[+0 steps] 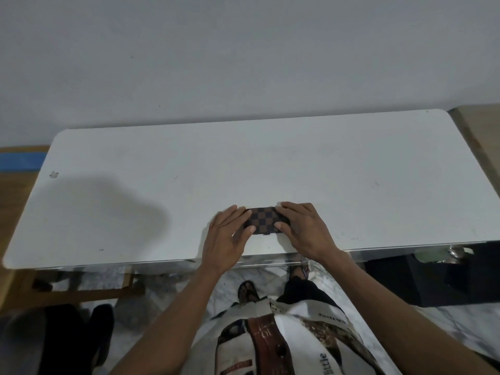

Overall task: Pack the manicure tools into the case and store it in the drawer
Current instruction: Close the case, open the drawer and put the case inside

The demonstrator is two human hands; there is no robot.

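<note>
One case (266, 220) is in view: a small flat pouch in a brown and dark checkerboard pattern, closed, so whatever it holds is hidden. Its long axis runs from nine o'clock to three o'clock, parallel to the near edge of the bench (351, 171), and it lies flat on the white top close to that edge, a little right of the bench's middle.

Two hands hold it, one at each end. The left hand (226, 236) covers the nine o'clock end, its fingers (234, 212) laid over the far edge and the thumb pressed on the near part of the checkered face. The right hand (304, 228) mirrors it at the three o'clock end, fingers curled over the far corner and thumb on the top face. Both grips are closed onto the case.

No loose manicure tools show on the bench. A soft shadow (108, 209) falls on the top toward nine o'clock.
</note>
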